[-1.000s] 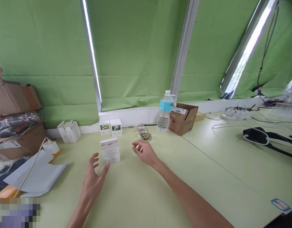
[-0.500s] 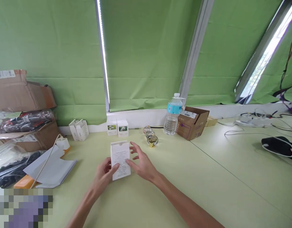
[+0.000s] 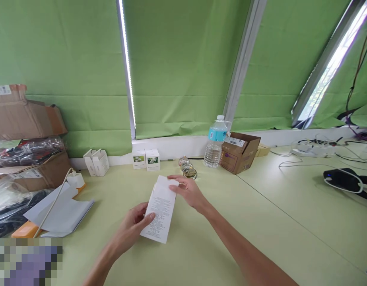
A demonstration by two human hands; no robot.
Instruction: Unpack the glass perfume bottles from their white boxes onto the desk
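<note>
Both my hands hold a small white printed carton (image 3: 160, 209) over the pale green table (image 3: 261, 222). My left hand (image 3: 132, 228) grips its near end, thumb on top. My right hand (image 3: 187, 190) pinches the far top flap. The carton is tilted, its printed face up. Just beyond my right hand sit small round gold and glass items (image 3: 187, 170).
Two small white boxes with flower pictures (image 3: 146, 159) and two open white cartons (image 3: 96, 162) stand by the wall. A water bottle (image 3: 215, 142) and a brown cardboard box (image 3: 240, 151) stand to the right. Papers, cable and boxes crowd the left; cables and a black device (image 3: 344, 179) lie right.
My hands closed on the carton that stood on the table, lifted it toward me and tilted it flat. My right hand moved to its far flap.
</note>
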